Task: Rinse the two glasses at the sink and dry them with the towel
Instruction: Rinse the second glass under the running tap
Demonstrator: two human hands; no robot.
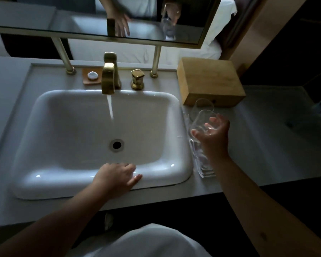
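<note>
My right hand (214,135) is wrapped around a clear drinking glass (200,123), held just past the right rim of the white sink (50,101). A second clear glass (202,104) stands right behind it on the counter, in front of a wooden box. My left hand (117,176) lies flat on the sink's front rim, fingers spread, holding nothing. Water runs in a thin stream from the brass faucet (108,78) into the basin. No towel is in sight.
A wooden box (209,82) sits at the back right of the grey counter (267,145). A clear glass tray (205,167) lies beside the sink under my right wrist. A brass knob (137,78) and a soap dish (91,76) flank the faucet. A mirror (100,17) hangs above.
</note>
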